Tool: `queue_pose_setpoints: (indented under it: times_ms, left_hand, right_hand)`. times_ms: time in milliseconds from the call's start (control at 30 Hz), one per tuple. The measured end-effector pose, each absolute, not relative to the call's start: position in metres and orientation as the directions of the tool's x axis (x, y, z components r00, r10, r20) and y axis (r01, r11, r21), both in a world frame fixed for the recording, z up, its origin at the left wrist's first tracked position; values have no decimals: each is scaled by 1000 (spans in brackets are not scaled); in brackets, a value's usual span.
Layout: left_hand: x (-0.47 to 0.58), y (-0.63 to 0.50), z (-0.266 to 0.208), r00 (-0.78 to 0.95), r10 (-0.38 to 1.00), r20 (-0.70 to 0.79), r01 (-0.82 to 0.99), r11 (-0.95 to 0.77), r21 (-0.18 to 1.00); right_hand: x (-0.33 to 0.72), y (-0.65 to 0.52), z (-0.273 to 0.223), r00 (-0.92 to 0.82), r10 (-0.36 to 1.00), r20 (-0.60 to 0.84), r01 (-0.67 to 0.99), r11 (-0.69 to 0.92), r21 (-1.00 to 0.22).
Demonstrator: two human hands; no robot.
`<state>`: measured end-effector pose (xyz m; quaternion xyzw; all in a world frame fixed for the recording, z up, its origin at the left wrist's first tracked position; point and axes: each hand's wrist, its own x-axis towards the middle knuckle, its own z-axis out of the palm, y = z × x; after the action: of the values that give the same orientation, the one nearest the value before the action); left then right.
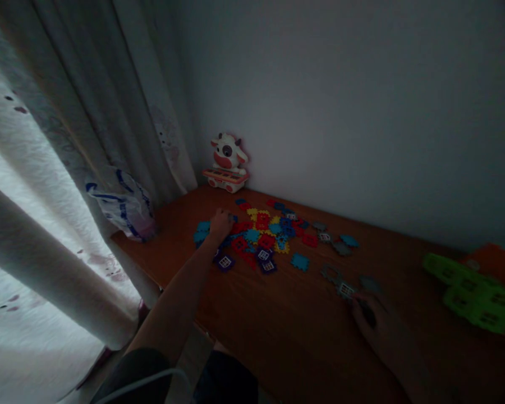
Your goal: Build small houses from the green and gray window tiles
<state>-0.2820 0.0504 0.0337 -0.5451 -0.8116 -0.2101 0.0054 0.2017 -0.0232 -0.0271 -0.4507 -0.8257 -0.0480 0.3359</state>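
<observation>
Flat plastic interlocking tiles with notched edges lie in a loose heap on the brown wooden table (273,331). My left hand (221,223) is at the heap's left side, its fingers closed around a blue tile (234,218) that is mostly hidden. Just below it rests a purple window tile (224,262). Farther right, my right hand (376,320) has its thumb and fingers pinched at the edge of a grey window tile (345,289), low over the table. Beside that lie a grey frame-like tile (331,272) and another grey tile (369,283).
A cow-shaped toy keyboard (227,165) stands in the back corner by the wall. On the left edge sits a plastic bag (126,207) beside the curtain (63,168). A green assembled tile structure (475,294) and an orange one (494,261) are at right.
</observation>
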Motion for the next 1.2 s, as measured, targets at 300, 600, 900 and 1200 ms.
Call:
queue_pose_setpoints:
  times_ms: [300,600,900,1200]
  left_hand:
    - [-204,41,37,-108,922,371,835,-118,537]
    - [-45,17,2,338,881,331,290,-432,854]
    - [-23,2,-16,461,755,467,561,-656,505]
    - [-32,0,-15,375,826,421,697,-551,459]
  right_hand:
    - [191,-32,-14,-339,737,585,759,581,-293]
    - [189,-37,-10,-315,777,544,763,549,-341]
    - [190,-37,-9,-254,803,539,788,495,-366]
    - [181,-3,1,-214,814,541,789,470,-396]
